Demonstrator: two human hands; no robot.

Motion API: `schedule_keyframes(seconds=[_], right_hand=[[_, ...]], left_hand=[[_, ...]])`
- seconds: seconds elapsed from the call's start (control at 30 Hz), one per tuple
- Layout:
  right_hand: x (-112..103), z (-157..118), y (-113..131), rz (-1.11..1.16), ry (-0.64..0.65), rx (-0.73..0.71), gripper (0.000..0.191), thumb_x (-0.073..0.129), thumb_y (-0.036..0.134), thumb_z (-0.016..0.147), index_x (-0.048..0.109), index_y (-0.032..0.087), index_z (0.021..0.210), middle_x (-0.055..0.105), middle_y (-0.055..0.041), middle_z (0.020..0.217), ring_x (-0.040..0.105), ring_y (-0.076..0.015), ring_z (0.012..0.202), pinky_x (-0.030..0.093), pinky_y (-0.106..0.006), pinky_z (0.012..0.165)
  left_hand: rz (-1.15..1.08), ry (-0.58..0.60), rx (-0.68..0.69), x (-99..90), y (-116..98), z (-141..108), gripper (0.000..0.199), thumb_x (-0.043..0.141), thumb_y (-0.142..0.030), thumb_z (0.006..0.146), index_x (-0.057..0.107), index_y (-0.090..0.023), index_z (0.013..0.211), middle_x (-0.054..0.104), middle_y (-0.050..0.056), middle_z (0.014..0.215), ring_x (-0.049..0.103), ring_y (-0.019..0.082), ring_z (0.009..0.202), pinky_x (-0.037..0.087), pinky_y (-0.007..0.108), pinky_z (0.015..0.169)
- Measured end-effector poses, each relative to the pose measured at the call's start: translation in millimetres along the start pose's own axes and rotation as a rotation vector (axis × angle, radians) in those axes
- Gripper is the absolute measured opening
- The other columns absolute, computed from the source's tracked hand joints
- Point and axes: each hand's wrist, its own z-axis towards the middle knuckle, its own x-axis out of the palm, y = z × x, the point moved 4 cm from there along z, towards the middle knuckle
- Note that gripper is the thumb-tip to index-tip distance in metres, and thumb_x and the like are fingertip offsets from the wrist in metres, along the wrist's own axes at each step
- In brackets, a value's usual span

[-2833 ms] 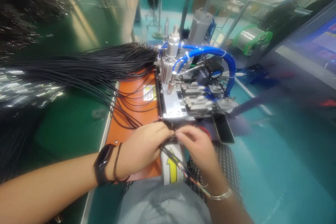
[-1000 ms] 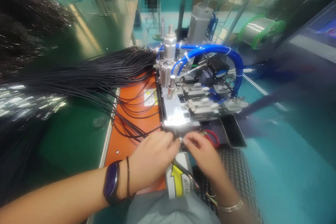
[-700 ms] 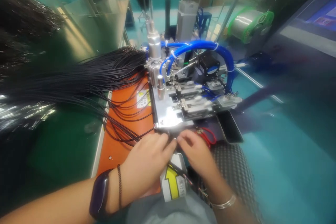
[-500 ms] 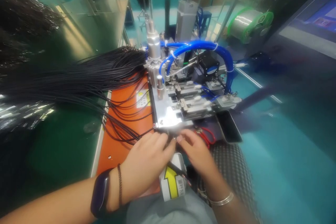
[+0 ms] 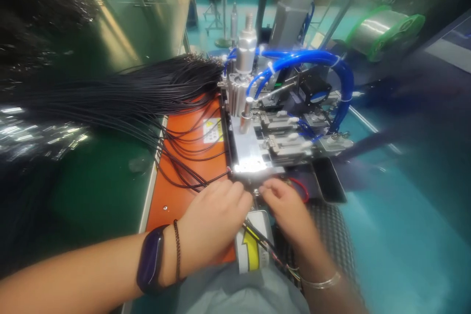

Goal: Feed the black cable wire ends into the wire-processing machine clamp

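My left hand [image 5: 222, 211] is closed around black cables [image 5: 187, 179] at the front edge of the machine. Stripped ends with thin coloured wires [image 5: 274, 252] stick out below it, over a white box with a yellow arrow [image 5: 252, 250]. Just to the right, my right hand [image 5: 285, 201] has its thumb and forefinger pinched beside a small metal part [image 5: 256, 191]; whatever sits between those fingertips is too small to make out. Both hands are close together, not touching, below the bright metal plate [image 5: 248, 149].
A large bundle of black cables [image 5: 128, 91] lies across the orange surface [image 5: 172, 201]. Blue hoses [image 5: 305, 56] arch over the machine. A dark tray [image 5: 328, 180] and red-handled tool [image 5: 300, 189] are at right. Farther back hangs a green-rimmed spool [image 5: 386, 32].
The view has shifted, so the machine appears farther right. My hands have moved slightly apart, and more of the coloured wire ends shows below my left hand.
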Motion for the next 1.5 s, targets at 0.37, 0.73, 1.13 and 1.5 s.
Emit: schedule_keyframes(seconds=[0.37,0.73,1.13,1.5], right_hand=[[-9,-16,-3,-0.332,-0.113,-0.491,0.012,0.054,0.023,0.090,0.065,0.021,0.086,0.064,-0.0031,0.085,0.056,-0.0186,0.085,0.043,-0.033,0.078],[-20,-51,27,-0.445,0.038,-0.918,0.038,0.058,0.007,0.085,0.055,0.025,0.119,0.060,-0.0042,0.099,0.052,-0.0175,0.092,0.044,-0.034,0.083],[4,-63,29,-0.367,0.092,-1.083,0.028,0.054,0.008,0.087,0.059,0.017,0.113,0.066,-0.0074,0.097,0.056,-0.0205,0.092,0.048,-0.037,0.082],[5,-58,28,-0.239,0.096,-1.020,0.040,0.054,0.006,0.081,0.053,0.024,0.116,0.064,-0.0050,0.094,0.059,-0.0201,0.087,0.050,-0.038,0.078]], left_hand=[[0.208,-0.024,-0.070,-5.6,-23,-22,0.038,0.043,-0.002,0.073,0.062,-0.004,0.107,0.060,0.012,0.077,0.055,0.023,0.067,0.046,0.033,0.055],[0.050,0.127,-0.116,-8.9,-8,-14,0.034,0.052,-0.010,0.074,0.053,-0.011,0.108,0.060,0.007,0.080,0.056,0.023,0.069,0.049,0.036,0.057],[0.165,0.043,-0.193,-10.0,15,-8,0.015,0.046,-0.010,0.080,0.054,-0.013,0.092,0.056,0.010,0.089,0.053,0.024,0.083,0.044,0.037,0.069],[0.231,-0.063,-0.159,-20.9,9,-11,0.008,0.048,-0.009,0.079,0.049,-0.016,0.082,0.048,0.005,0.077,0.049,0.020,0.070,0.041,0.034,0.060]])
